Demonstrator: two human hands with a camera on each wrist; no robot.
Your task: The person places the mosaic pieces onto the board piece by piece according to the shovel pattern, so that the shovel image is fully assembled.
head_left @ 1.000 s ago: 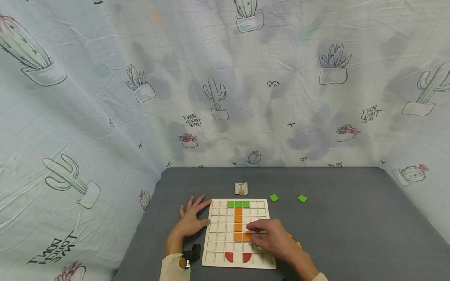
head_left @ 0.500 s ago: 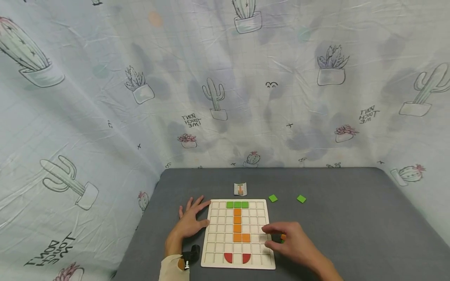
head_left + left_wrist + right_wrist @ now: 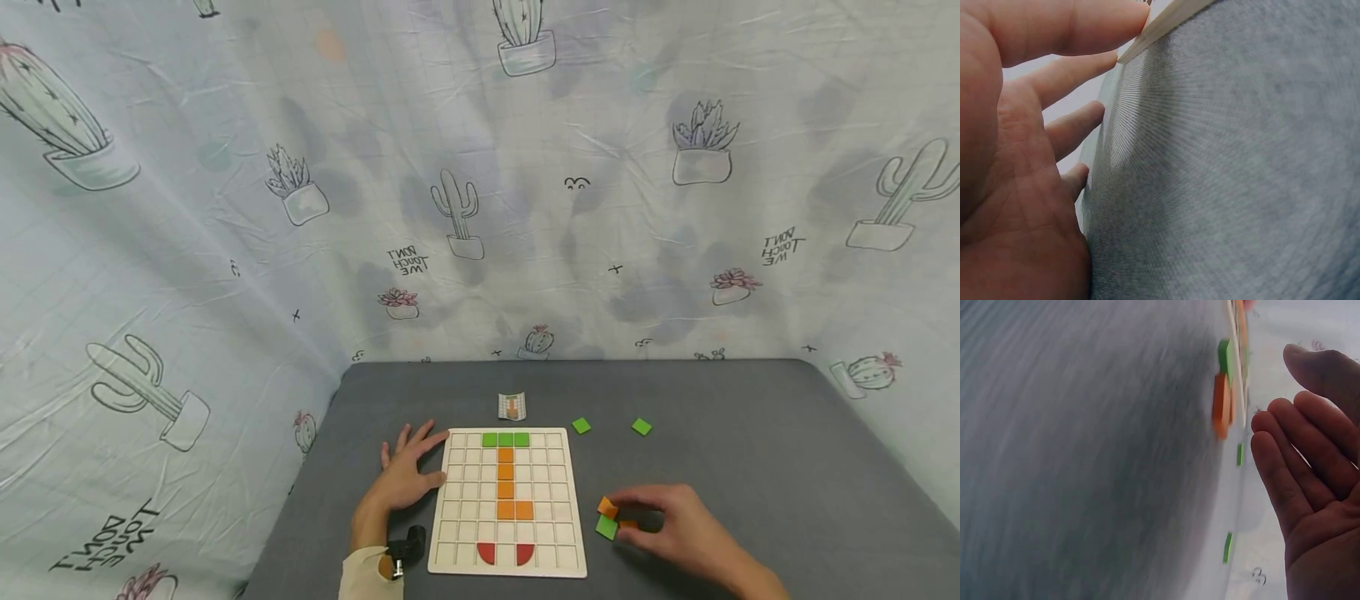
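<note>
A pale grid board [image 3: 465, 533] lies on the grey table. In its cells sit a row of green square tiles [image 3: 506, 439], several orange square tiles [image 3: 506, 472] and two red quarter-round tiles [image 3: 487, 553]. My left hand [image 3: 405, 479] rests at the board's left edge, fingers spread, with thumb and forefinger at the rim in the left wrist view. To the right of the board, my right hand [image 3: 682, 529] is over a small heap with an orange tile [image 3: 607, 507] and a green tile [image 3: 607, 527]. Its fingers are nearly straight and hold nothing in the right wrist view.
Behind the board lies a small picture card [image 3: 512, 407]. Two loose green tiles, one nearer the board [image 3: 581, 426] and one farther right [image 3: 641, 427], lie on the table [image 3: 750, 458]. A cactus-printed curtain [image 3: 450, 125] hangs behind and at the left.
My right hand has moved right, from over the board's orange tiles to the loose heap, which now shows more fully. My left hand stays at the board's edge.
</note>
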